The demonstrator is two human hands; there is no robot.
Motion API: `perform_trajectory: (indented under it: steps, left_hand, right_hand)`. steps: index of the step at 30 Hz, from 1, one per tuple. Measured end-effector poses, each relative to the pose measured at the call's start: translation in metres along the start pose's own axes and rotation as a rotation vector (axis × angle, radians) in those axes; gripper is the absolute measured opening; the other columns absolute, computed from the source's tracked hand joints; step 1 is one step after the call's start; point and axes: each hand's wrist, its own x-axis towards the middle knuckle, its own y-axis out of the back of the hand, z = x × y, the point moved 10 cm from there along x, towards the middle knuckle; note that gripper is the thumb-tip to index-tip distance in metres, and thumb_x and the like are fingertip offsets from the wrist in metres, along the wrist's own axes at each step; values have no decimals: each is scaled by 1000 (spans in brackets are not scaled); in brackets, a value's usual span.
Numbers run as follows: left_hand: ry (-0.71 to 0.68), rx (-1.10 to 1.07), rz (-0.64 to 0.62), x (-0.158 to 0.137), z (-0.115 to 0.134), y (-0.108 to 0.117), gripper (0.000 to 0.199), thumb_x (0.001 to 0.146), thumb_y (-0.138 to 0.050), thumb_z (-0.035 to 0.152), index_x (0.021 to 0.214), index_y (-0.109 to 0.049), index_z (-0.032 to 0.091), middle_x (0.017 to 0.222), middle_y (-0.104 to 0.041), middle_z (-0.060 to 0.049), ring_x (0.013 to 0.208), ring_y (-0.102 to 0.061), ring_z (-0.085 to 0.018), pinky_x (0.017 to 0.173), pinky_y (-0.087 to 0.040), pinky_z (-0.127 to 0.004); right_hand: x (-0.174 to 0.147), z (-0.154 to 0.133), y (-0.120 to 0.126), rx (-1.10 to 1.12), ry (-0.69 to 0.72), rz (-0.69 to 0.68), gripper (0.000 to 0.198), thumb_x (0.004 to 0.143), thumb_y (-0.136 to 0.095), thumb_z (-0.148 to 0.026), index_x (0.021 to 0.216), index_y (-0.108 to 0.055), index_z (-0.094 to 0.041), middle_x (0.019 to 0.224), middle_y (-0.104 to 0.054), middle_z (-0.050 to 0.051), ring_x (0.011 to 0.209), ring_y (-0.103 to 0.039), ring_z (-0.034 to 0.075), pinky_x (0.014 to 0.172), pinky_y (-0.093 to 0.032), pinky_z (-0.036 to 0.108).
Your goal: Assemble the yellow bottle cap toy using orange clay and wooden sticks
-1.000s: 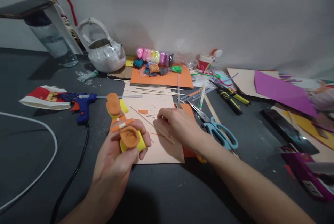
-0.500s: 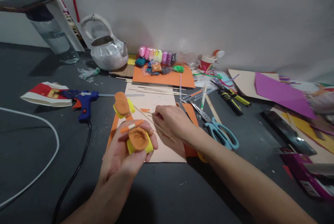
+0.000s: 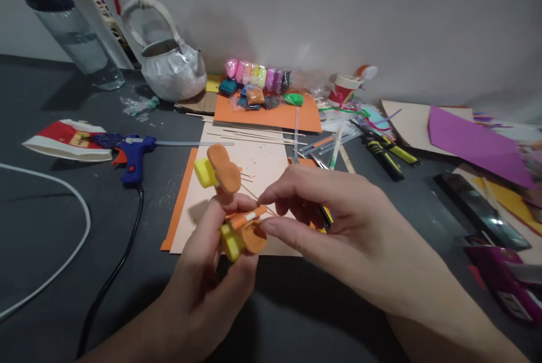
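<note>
Both hands on a small yellow-and-orange clay piece (image 3: 237,236).
L hand (image 3: 207,272) gripped it w/ fingers curled; R hand (image 3: 339,222) pinched its orange-white stick (image 3: 248,217). Another orange-yellow clay piece (image 3: 218,170) sat just behind, blue glue gun (image 3: 131,151) well left.

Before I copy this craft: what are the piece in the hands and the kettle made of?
Held piece: looks like matte orange modelling clay on yellow foam, soft-edged, dented. Kettle: seemingly dull grey metal, with a wrapped handle.
</note>
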Motion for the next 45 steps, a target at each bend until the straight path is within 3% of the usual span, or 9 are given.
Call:
perform_trajectory:
  steps: [3,7,13,19,28,38,41,45]
  left_hand:
    - [-5,29,10,1,-4,3,43,100,-59,29,141,-47,31,146,-54,-7,132,-55,-26,113,-46,-37]
    - [6,80,27,2,-12,8,50,97,-63,33,144,-46,30,140,-58,-10,127,-60,-32,105,-54,-42]
    - [-155,179,64,2,1,7,42,100,-56,24,141,-48,30,134,-56,-9,123,-60,-28,104,-53,-40]
    - [-208,269,38,4,5,3,41,103,-47,17,138,-44,38,129,-51,-3,118,-57,-22,101,-51,-35]
    - [-133,338,-12,5,6,-2,45,100,-47,11,136,-38,36,130,-50,-5,115,-57,-23,101,-51,-40]
    - [-139,298,-5,3,0,-2,50,99,-48,6,136,-40,38,130,-48,-3,119,-54,-20,103,-47,-35]
    - [-122,225,8,4,4,-1,42,100,-50,11,135,-44,33,130,-53,-6,119,-56,-22,103,-48,-35]
    - [52,119,48,6,-5,5,37,100,-56,21,134,-46,28,126,-58,-8,113,-60,-25,101,-51,-38]
  right_hand:
    - [1,10,-6,21,-76,-45,5,91,-73,-26,86,-72,-23,73,-64,-9,63,-55,5,54,-42,20]
    - [-4,17,-15,40,-172,-115,10,91,-69,-28,83,-68,-24,71,-63,-9,62,-54,6,52,-41,22]
    - [-8,23,-25,50,-238,-170,12,94,-62,-31,84,-66,-25,74,-62,-8,65,-54,8,55,-41,26]
    - [-6,26,-31,157,-282,-165,12,91,-62,-29,82,-67,-24,73,-61,-8,66,-51,9,57,-40,26]
    - [-5,22,-33,305,-289,-171,12,88,-63,-18,78,-69,-18,71,-58,-5,65,-46,8,57,-39,20]
    - [-6,21,-31,255,-271,-128,14,89,-62,-21,76,-67,-19,68,-57,-6,62,-47,8,54,-39,21]
    - [-7,19,-27,180,-236,-145,13,93,-62,-25,87,-73,-22,76,-65,-6,67,-53,9,56,-41,22]
    - [-8,13,-14,119,-152,-130,14,96,-64,-24,103,-75,-29,89,-73,-8,73,-61,7,61,-46,20]
